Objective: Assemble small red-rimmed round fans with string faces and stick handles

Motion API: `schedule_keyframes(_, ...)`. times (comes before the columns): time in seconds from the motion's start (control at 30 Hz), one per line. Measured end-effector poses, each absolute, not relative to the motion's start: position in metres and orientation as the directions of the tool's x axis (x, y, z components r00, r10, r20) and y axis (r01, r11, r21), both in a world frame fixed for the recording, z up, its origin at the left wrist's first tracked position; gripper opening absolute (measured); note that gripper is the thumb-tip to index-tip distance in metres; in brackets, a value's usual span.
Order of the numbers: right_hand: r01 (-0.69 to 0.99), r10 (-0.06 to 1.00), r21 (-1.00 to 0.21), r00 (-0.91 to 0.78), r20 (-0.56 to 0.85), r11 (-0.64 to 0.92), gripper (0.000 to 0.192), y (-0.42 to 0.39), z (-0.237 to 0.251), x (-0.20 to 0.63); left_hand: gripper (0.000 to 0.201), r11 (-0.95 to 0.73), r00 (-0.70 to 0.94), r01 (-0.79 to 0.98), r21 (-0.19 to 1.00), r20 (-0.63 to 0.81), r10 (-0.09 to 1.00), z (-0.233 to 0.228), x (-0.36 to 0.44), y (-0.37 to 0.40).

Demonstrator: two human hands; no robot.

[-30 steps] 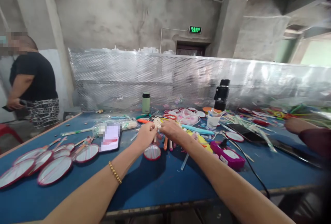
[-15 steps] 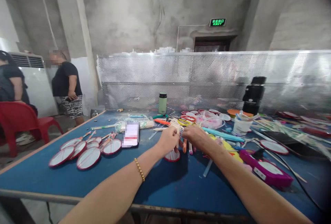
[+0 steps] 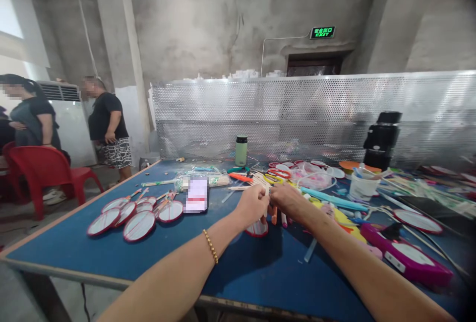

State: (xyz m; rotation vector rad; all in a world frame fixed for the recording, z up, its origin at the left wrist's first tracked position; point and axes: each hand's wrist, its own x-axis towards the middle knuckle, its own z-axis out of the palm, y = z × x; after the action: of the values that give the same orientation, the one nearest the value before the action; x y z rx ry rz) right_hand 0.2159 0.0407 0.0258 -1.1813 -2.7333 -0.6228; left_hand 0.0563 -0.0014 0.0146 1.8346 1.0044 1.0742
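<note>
My left hand (image 3: 252, 205) and my right hand (image 3: 288, 201) meet over the middle of the blue table (image 3: 111, 257). Both pinch the thin pale handle of a small round fan with a red rim (image 3: 257, 228), which hangs just below my fingers. My left wrist wears a gold bead bracelet (image 3: 210, 246). Several finished red-rimmed fans (image 3: 136, 214) lie in a pile to the left.
A phone (image 3: 197, 194) lies by the fan pile. A green bottle (image 3: 241, 151), scissors (image 3: 277, 173), a white cup (image 3: 362, 185), a purple glue gun (image 3: 407, 257) and craft scraps crowd the right. Perforated metal screen (image 3: 297, 113) behind. Two people and a red chair (image 3: 42, 170) at left.
My head has turned left, so the table contents shifted right and a second person and red chair came into view. My hands stay together on the fan handle.
</note>
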Motion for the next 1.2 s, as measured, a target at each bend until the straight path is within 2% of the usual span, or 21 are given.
schedule_keyframes(0.3, 0.723, 0.707, 0.398, -0.673, 0.219, 0.565, 0.023, 0.045, 0.03, 0.217, 0.011, -0.416, 0.328, 0.231, 0.88, 0.332, 0.884, 0.016, 0.054, 0.001)
schedule_keyframes(0.43, 0.77, 0.723, 0.431, -0.616, 0.313, 0.47, 0.02, 0.039, 0.04, 0.227, 0.009, -0.404, 0.194, 0.207, 0.891, 0.368, 0.91, 0.017, 0.049, 0.008)
schedule_keyframes(0.53, 0.783, 0.742, 0.443, -0.592, 0.315, 0.437, 0.022, 0.034, 0.043, 0.227, 0.009, -0.421, 0.156, 0.179, 0.889, 0.397, 0.904, 0.015, 0.047, 0.012)
schedule_keyframes(0.83, 0.698, 0.736, 0.471, -0.662, 0.14, 0.539, 0.015, 0.031, 0.031, 0.205, 0.011, -0.436, 0.178, 0.19, 0.88, 0.406, 0.897, 0.011, 0.049, 0.011)
schedule_keyframes(1.2, 0.643, 0.675, 0.482, -0.726, 0.135, 0.595, 0.019, 0.032, 0.029, 0.213, 0.011, -0.44, 0.211, 0.239, 0.866, 0.396, 0.894, 0.01, 0.048, 0.012)
